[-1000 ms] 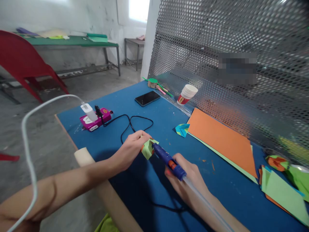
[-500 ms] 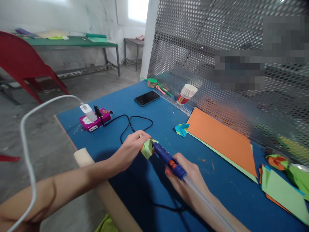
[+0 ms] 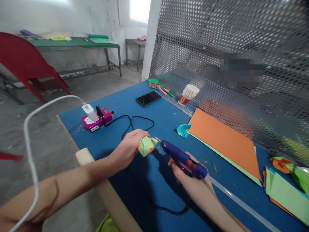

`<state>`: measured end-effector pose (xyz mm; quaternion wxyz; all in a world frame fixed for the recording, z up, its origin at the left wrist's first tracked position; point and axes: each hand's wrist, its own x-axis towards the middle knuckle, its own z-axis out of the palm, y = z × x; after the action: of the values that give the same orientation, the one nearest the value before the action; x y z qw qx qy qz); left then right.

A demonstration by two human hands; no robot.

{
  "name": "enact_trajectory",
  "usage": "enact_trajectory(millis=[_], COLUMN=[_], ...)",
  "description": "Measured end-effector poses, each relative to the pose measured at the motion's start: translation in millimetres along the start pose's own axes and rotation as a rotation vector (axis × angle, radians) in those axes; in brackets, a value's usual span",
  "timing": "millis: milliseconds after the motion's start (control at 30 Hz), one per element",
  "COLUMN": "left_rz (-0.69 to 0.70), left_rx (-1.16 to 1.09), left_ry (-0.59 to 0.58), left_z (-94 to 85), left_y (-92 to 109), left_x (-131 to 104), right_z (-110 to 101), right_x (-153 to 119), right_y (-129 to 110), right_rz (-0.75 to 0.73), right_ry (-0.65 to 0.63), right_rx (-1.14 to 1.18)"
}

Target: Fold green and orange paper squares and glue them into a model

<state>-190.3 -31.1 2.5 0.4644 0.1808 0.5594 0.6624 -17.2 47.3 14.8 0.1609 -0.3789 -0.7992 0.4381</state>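
Note:
Above the blue table (image 3: 166, 116), my left hand (image 3: 130, 146) is closed on a small folded paper piece (image 3: 146, 145), light green with orange at its edges. My right hand (image 3: 190, 175) grips a dark blue glue gun (image 3: 181, 157), its metal nozzle pointing at the folded paper from a short gap away. A long clear glue stick (image 3: 238, 196) runs out of the gun's back end, and a red light glows on its handle. Beyond the hands, a blue folded paper piece (image 3: 183, 130) lies beside the orange sheets (image 3: 224, 141). Some fingertips of my left hand are hidden.
A magenta power strip (image 3: 98, 121) with a white charger (image 3: 90, 112) sits at the left; a black cord loops across the table. Farther back are a phone (image 3: 148, 98) and stacked paper cups (image 3: 189, 94). Green paper sheets (image 3: 287, 191) lie at right. A perforated metal panel (image 3: 183, 42) borders the table.
The glue gun has drawn back to the right, and its nozzle has come away from the folded paper. The paper has turned slightly in my left hand, showing more of its green face.

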Motion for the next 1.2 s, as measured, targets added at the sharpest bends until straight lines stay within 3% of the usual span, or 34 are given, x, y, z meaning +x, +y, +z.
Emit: enact_trajectory(millis=[100,233,433,600,800,1200], left_rz=[-0.017,-0.044,-0.044,-0.05,-0.078,-0.11], left_rx=[0.005,0.004,-0.002,-0.009,-0.005,-0.017], left_ry=[0.013,0.01,0.009,0.008,0.005,-0.013], left_z=[-0.6,-0.4,1.5,0.6,-0.7,1.1], left_y=[0.0,0.6,1.7,0.9,0.7,4.7], left_x=[0.8,1.2,-0.1,0.2,0.2,-1.9], right_z=[-0.8,3.8,7.9,6.4,5.2,4.5], right_x=[2.3,5.1,5.7,6.8,7.5,8.7], right_y=[6.3,20.5,25.3,23.7,18.3,17.2], right_rz=[0.051,0.004,0.054,0.111,0.11,0.124], right_ry=[-0.027,-0.1,-0.355,-0.508,-0.483,-0.431], right_rx=[0.147,0.496,0.953,1.031,1.142,1.091])
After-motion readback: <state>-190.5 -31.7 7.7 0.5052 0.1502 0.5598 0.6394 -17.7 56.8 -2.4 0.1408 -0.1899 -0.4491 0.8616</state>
